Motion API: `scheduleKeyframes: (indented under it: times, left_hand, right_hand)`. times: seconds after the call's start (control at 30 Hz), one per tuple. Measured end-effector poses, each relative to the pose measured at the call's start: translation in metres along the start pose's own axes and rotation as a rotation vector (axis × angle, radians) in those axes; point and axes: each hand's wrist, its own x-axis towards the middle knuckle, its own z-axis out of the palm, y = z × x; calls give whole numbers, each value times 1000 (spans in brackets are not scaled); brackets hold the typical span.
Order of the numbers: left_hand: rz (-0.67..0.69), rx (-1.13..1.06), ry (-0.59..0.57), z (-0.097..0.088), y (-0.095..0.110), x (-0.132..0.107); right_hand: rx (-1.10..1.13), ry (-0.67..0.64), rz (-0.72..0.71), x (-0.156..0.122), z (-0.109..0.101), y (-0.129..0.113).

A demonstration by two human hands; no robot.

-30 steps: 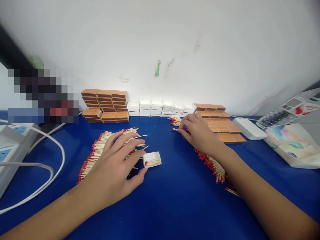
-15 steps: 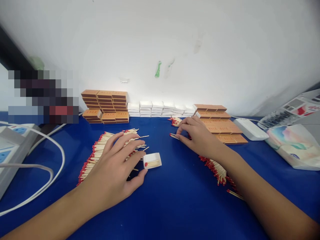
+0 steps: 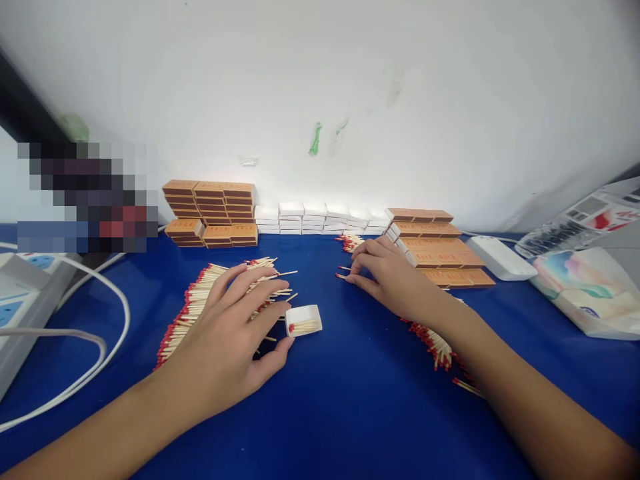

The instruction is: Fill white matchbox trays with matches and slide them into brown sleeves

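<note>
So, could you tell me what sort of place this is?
Probably a matchbox-packing bench: loose matches heaped on a blue table, stacked brown matchboxes behind, and an open white tray holding a few.

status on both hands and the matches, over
Left hand flat on left match pile, thumb against partly filled white tray. Right hand on loose matches, grip unclear. White cable far left, apart from both hands.

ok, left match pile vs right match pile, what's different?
The left match pile is a broad fan; the right match pile is a narrow diagonal strip. The left hand lies flat on the left match pile; the forearm behind the right hand hides part of the right match pile. Both are red-headed wooden matches on the blue table.
</note>
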Motion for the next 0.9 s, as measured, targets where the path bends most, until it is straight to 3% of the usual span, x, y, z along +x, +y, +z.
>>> scheduleKeyframes:
  times: [0.17,0.37,0.9]
  left_hand:
    - [2,9,7,0,0,1]
    - [-3,8,10,-1,1,0]
    - [4,3,4,0,0,1]
  right_hand:
    - [1,-12,20,-2,-5,0]
    - [59,-117,45,-6,-12,4]
    - [24,-75,73,-4,-10,-2]
